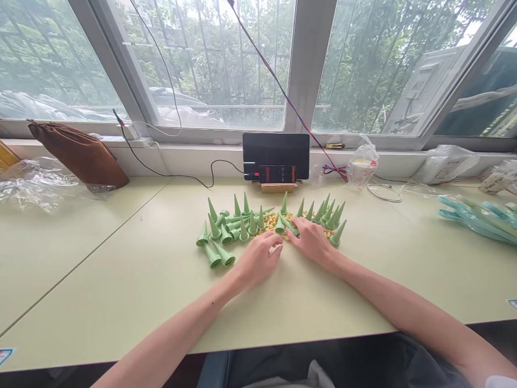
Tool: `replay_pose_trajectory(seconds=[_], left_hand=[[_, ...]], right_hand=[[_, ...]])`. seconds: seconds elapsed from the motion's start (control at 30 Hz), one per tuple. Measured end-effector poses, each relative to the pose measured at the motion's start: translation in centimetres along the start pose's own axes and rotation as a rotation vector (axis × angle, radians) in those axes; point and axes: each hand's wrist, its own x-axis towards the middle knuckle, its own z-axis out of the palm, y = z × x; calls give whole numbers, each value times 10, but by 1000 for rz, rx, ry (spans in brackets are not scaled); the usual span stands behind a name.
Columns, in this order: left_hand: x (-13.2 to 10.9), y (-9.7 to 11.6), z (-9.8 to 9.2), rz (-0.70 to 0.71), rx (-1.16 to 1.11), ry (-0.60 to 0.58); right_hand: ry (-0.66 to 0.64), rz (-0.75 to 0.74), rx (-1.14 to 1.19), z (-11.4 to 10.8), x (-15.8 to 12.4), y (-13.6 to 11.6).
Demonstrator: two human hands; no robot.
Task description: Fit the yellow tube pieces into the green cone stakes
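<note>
Green plastic cone spikes with ribbed collars stand and lie in a wide group at mid-table. Small yellow plastic pieces (271, 221) are heaped among them. My right hand (313, 240) is at the right of the heap, with a tilted green cone spike (289, 224) between its thumb and forefinger. My left hand (258, 253) is in front of the heap, its fingers curled inward; whatever they hold, if anything, is hidden. Beside it on the left, two green cones (218, 254) lie with their open ends toward me. One upright cone (337, 235) stands right of my right hand.
A black tablet (276, 148) leans at the back, a phone (278, 174) before it on a cardboard piece. Cables cross the rear. A brown pouch (78, 153) stands left by clear plastic wrap. At right are a bagged cup (362, 167) and teal-green packaged strips (479, 218).
</note>
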Motion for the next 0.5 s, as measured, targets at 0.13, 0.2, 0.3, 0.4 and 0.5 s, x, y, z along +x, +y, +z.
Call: replay_pose_trajectory(seconds=[0.13, 0.2, 0.3, 0.4, 0.5], left_hand=[[1, -1, 1, -30, -58, 34], [2, 0, 1, -63, -106, 56], [5, 1, -1, -131, -204, 74], [6, 3, -3, -194, -334, 65], [7, 4, -4, -242, -454, 53]], right_hand=[[153, -73, 206, 3, -1, 0], [203, -114, 303, 4, -2, -2], [222, -157, 410, 5, -5, -4], [222, -219, 476, 7, -8, -6], [207, -285, 524, 8, -10, -7]])
